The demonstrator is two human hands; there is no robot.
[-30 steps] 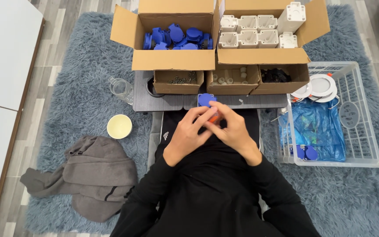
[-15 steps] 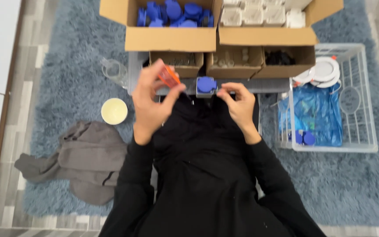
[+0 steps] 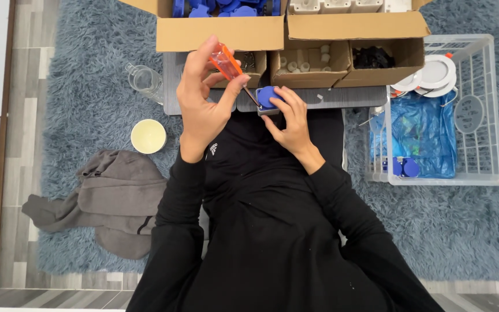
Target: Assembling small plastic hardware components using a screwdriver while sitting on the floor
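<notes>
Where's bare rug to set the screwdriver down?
Free rug: left of the glass jar and above the cream bowl; also the wide stretch below the white wire basket. Crowded: the tray edge by the right hand, the cardboard boxes, and the grey garment.

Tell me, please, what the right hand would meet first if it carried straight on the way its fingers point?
The right hand already grips the blue round part. Straight beyond, up the picture, probably comes the open cardboard box of small white pieces; depth is unclear.
</notes>
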